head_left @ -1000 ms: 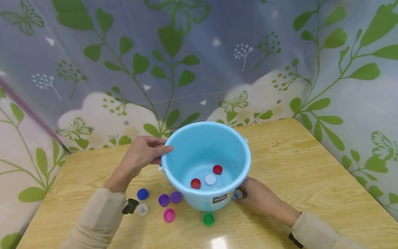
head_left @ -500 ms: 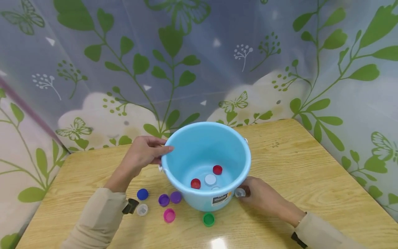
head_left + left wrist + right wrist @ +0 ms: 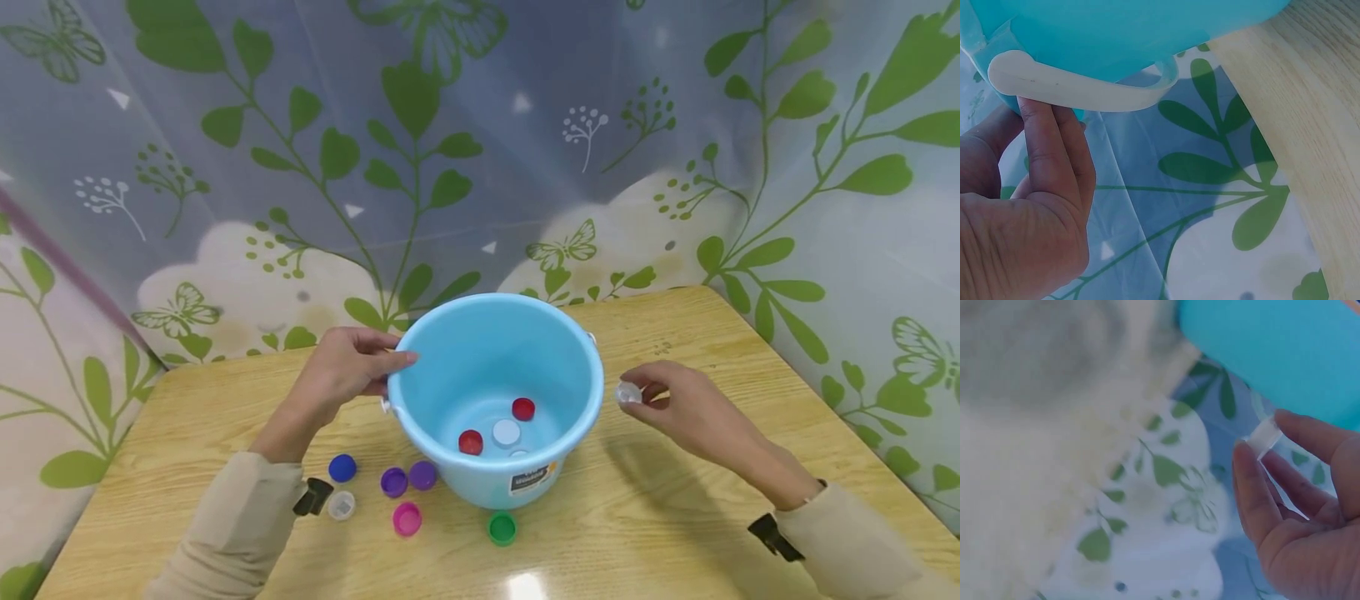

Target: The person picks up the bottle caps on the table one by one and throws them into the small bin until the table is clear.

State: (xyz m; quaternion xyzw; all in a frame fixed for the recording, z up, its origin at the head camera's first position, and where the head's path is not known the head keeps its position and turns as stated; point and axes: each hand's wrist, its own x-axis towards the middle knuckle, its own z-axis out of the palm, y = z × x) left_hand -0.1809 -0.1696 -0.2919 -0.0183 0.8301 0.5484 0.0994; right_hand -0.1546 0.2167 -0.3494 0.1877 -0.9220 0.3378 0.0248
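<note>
A light blue bucket (image 3: 495, 333) stands on the table, tilted slightly toward me. My left hand (image 3: 347, 367) grips its left rim, thumb over the inside; in the left wrist view the fingers lie below the white bucket handle (image 3: 1085, 90). To the right of the bucket, raised above the table, my right hand (image 3: 690, 408) pinches a clear bottle cap (image 3: 627, 393) between thumb and fingertips. Inside the bucket lie two red caps (image 3: 471, 442) and a pale cap (image 3: 506, 432); another pale one is partly hidden by the front rim.
Loose caps lie in front of the bucket: a blue cap (image 3: 342, 467), a clear cap (image 3: 341, 506), two purple caps (image 3: 393, 482), a pink cap (image 3: 407, 519) and a green cap (image 3: 502, 528). A leaf-patterned curtain (image 3: 480, 167) hangs behind the wooden table (image 3: 750, 375).
My right hand has lifted the clear cap from beside the bucket's lower right side, moving up and to the right. The left hand and bucket have stayed in place.
</note>
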